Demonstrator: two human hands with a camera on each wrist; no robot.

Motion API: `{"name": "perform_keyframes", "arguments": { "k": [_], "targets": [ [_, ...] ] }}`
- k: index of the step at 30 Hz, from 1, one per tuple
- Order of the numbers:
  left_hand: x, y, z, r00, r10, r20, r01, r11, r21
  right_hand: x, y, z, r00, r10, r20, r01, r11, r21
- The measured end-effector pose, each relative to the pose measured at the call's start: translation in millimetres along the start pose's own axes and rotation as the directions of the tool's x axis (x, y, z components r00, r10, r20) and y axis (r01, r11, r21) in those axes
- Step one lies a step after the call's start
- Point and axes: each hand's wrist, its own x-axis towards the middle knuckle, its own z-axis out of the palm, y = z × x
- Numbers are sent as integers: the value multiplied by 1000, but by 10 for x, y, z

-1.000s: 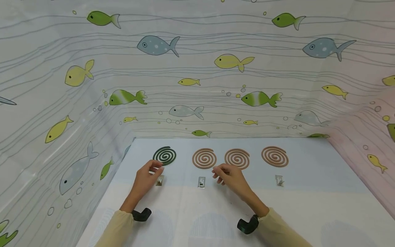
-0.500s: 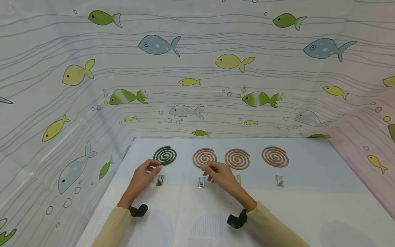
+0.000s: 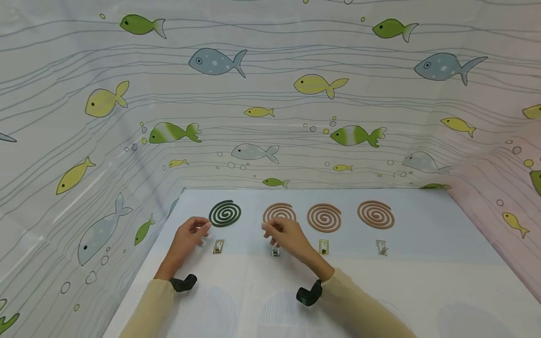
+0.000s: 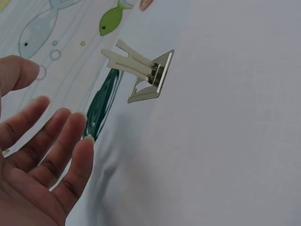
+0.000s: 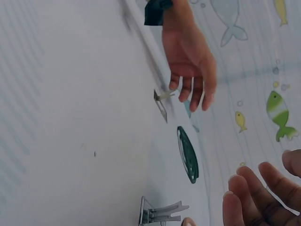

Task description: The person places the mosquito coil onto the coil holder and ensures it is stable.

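Note:
My left hand hovers empty, fingers loosely bent, just left of a dark green mosquito coil and a small metal coil stand. That stand shows raised prongs in the left wrist view. Over the lower part of a brown coil floats my right hand, also empty with relaxed fingers. It partly hides the stand below that coil. In the right wrist view, the right hand's fingers are near the lower right, apart from any thing.
Two more brown coils lie to the right, one with a gold-toned stand in front, the other with a silvery stand. Fish-printed sheets wall the white table at back and sides.
My right hand has moved left, from the third coil to the second, uncovering the gold-toned stand. My left hand has drifted slightly left, away from the green coil. Coils and stands stay put.

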Motion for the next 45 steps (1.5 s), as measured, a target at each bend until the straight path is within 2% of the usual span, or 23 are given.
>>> {"name": "perform_keyframes", "arguments": {
  "k": [4,8,11,17,25,34,39,45],
  "targets": [
    [29,-21,-37,999,-38,-6,38,999,-17,75,-31,91,1000,-23,11,23,999,-23],
    [73,-59,-63,996,-85,-8,85,996,-23,152,-47,171,1000,-14,7,14,1000,-15],
    [98,-88,-85,992,-124,-20,124,992,-31,197,-55,226,1000,1,-3,-1,1000,8],
    [131,-156,-110,981,-192,-39,191,981,-44,252,-71,350,1000,-6,-15,6,1000,-8],
    [191,-186,-122,986,-165,-26,163,985,-56,354,-71,486,999,25,-37,-25,999,-22],
    [209,-140,-135,983,-183,-23,181,981,-75,473,-20,632,997,67,-34,-67,998,-13],
    [233,-124,-106,984,-179,-11,178,980,-89,532,8,690,992,125,-18,-123,989,77],
    [244,-108,-90,986,-168,-8,166,981,-100,594,5,738,977,215,0,-210,954,212]
  ]
}}
